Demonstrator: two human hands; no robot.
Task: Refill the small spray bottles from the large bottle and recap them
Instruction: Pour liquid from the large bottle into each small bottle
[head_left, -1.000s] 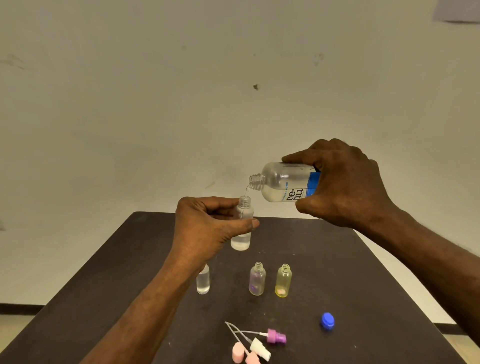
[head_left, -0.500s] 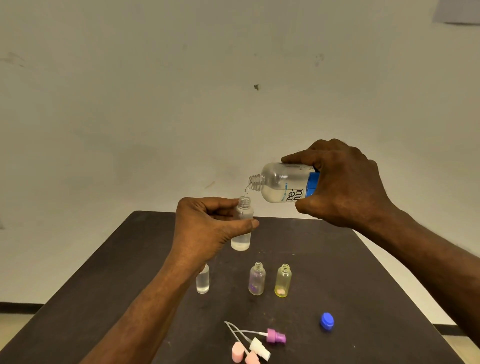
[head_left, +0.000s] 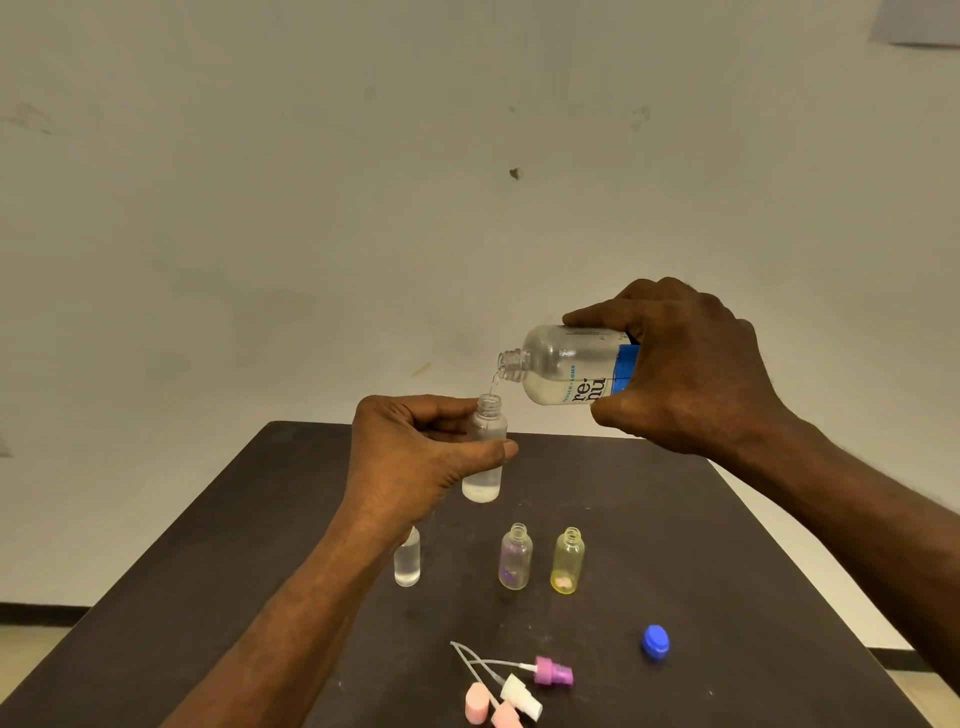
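Observation:
My right hand (head_left: 691, 364) grips the large clear bottle (head_left: 563, 371) with a blue label, tipped on its side with its open neck pointing left. A thin stream of clear liquid falls from it into a small clear spray bottle (head_left: 485, 452), which my left hand (head_left: 415, 462) holds upright above the dark table (head_left: 727, 545). On the table stand three more uncapped small bottles: a clear one (head_left: 408, 564) partly behind my left forearm, a purple-tinted one (head_left: 515, 557) and a yellow one (head_left: 567, 561).
Near the table's front edge lie a purple spray head (head_left: 553, 672) with a dip tube, a white spray head (head_left: 521, 696) and two pink caps (head_left: 476, 702). A blue screw cap (head_left: 655, 640) sits to the right. A plain wall stands behind the table.

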